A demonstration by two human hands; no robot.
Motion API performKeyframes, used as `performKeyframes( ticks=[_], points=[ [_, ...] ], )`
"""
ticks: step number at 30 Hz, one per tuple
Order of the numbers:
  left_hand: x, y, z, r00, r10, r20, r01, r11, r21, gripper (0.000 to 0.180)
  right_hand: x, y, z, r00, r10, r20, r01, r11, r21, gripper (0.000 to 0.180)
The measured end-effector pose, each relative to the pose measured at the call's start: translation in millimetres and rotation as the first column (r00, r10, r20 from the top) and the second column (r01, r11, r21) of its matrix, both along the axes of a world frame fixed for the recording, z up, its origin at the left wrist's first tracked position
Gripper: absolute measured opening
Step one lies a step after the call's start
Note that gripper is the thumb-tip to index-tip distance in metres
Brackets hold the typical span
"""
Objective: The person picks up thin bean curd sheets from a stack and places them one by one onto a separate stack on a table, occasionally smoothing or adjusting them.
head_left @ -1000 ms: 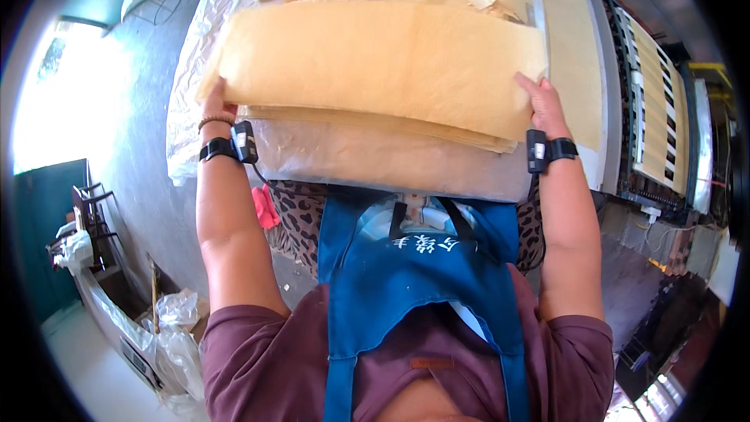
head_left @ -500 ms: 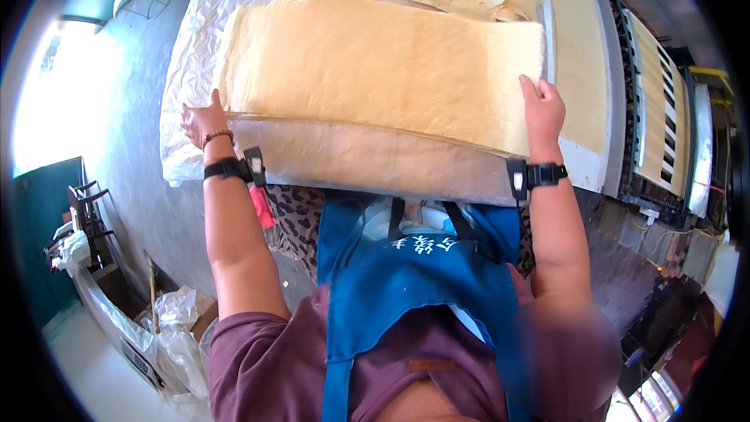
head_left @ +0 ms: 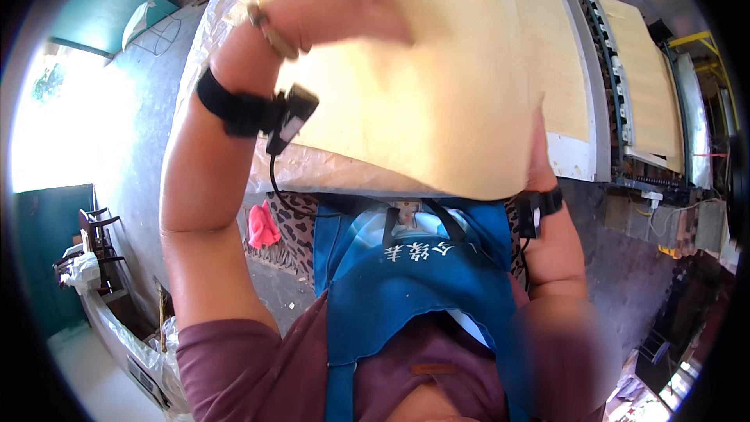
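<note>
sheet: large pale yellow sheet [head_left: 422, 101], soft and limp, lifted off the stack and hanging between the two hands, close under the camera

long axis: runs left to right across the person's front, from one hand to the other; lower edge sags just above the blue apron [head_left: 414, 289]

left hand: [head_left: 336, 4] raised high at the sheet's upper left corner, blurred; fingers curled over the edge, seemingly grasping it, though the pinch itself is not sharp

right hand: [head_left: 537, 152] lower, at the sheet's right lower edge; mostly hidden behind the sheet, so cannot tell whether the fingers are clenched on it

sheet from fingers: it spreads rightward and down from the left fingers, leftward and up from the right

tilt: left corner well above right, sheet slanted

nearer hand: left, with more of the sheet under it

counter: [head_left: 574, 160] white edge shows right of the sheet; another pale sheet [head_left: 551, 62] lies flat on it

beyond: a rack [head_left: 648, 86] with more sheets, far right
</note>
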State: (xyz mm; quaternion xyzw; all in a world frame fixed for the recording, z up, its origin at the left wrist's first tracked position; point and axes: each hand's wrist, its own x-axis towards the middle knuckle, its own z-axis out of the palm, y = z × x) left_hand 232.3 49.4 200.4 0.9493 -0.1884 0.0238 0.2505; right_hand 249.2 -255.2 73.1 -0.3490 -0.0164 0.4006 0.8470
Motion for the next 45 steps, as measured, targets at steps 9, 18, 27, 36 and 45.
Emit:
performKeyframes(
  ticks=[9,18,27,36,45],
  points=[
    [-29.3,126.6,69.5,0.738,0.669,-0.085,-0.542,0.514,-0.665,0.034,-16.0,24.0,-107.5,0.923,0.339,-0.184,-0.310,0.935,0.170,0.083],
    [-150.6,411.7,-120.0,0.418,0.906,0.063,-0.895,0.422,-0.145,0.058,-37.3,3.0,-141.9,0.903,0.266,-0.337,-0.314,0.945,-0.096,0.073],
    [-179.8,243.4,-314.8,0.137,0.526,-0.839,-0.519,-0.683,-0.513,0.027,-37.3,36.0,-124.9,0.880,0.104,-0.463,-0.181,0.975,-0.125,0.060],
    [-171.7,201.7,-287.8,0.231,0.501,-0.834,-0.611,-0.593,-0.525,0.023,-30.2,13.1,-103.9,0.872,-0.440,-0.212,0.321,0.843,-0.431,0.017],
    [-178.8,201.6,-303.1,-0.054,0.535,-0.843,-0.867,-0.444,-0.226,0.033,-16.3,-9.8,-130.0,0.906,-0.183,-0.382,-0.083,0.807,-0.585,0.030]
  ],
)
